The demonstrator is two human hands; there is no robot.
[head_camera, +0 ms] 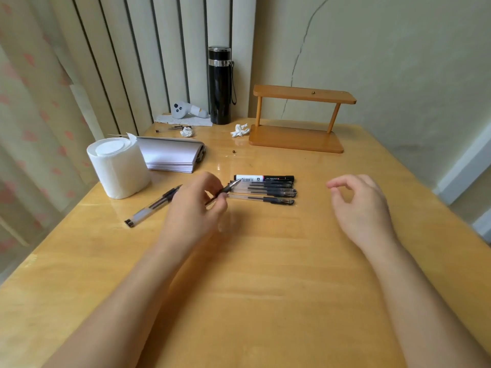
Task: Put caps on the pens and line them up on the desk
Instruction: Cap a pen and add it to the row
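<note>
Desk [265, 274] viewed from the head camera. Left hand [194, 205] pinches an uncapped pen [225, 189] between thumb and fingers, its tip pointing at a row [268, 193] of capped pens lying parallel at mid-desk, with a marker [264, 178] on the row's far side. Right hand [358, 205] hovers right of the row, fingers loosely curled, holding nothing. Second pen [152, 207] lies slantwise left of the left hand, near a paper roll [118, 168].

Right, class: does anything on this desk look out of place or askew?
Yes. One pen lies slanted beside the paper roll, apart from the neat row of pens. The left hand holds a second pen with its tip bare. Two crumpled tissues lie near the flask.
</note>
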